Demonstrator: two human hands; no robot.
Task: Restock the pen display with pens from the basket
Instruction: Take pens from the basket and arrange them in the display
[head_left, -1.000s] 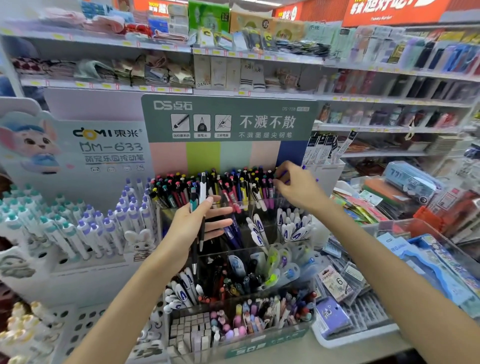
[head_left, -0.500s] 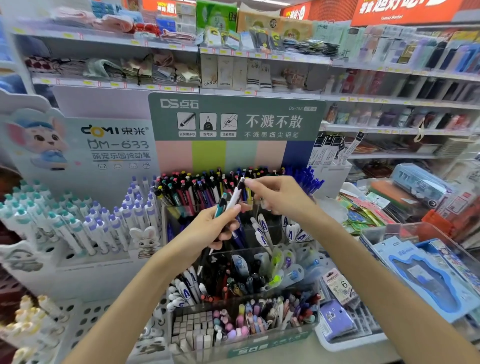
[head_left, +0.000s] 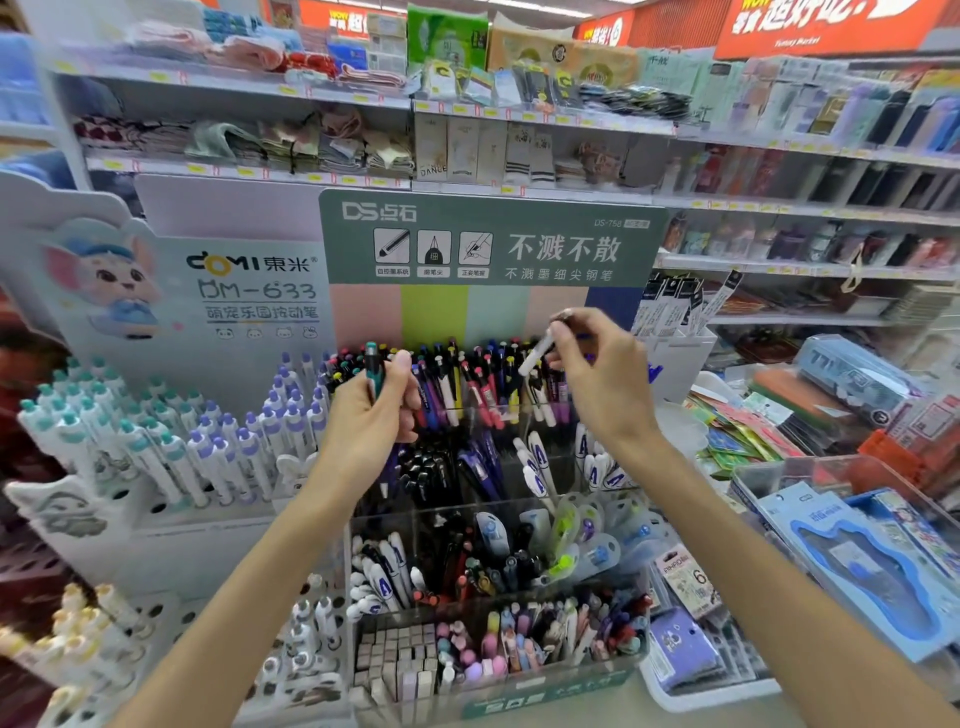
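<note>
Pens are held in both hands above the pen display. A teal-capped pen is gripped upright in the left hand, its cap kept above the curled fingers, probably so that it stays ready as the next one to be placed. A white pen is pinched near its upper end between thumb and fingertips of the right hand, and is tilted with its lower end pointing down and to the left, toward the back row of pens that lies between the two hands. That slant suggests the tip is being aimed at a gap in the row; which slot is meant cannot be told, since the hand and pen are blurred.

The display is stepped, so the farthest row stands highest, just below the right hand, while lower compartments of markers and erasers sit nearer the forearms. Such tiers keep every cap visible to a shopper.

A white rack of purple- and teal-capped pens stands to the left of the left hand. No basket can be picked out for certain; a clear bin is seen beyond the right forearm. The restocking is judged to be underway, with two pens not yet seated.
</note>
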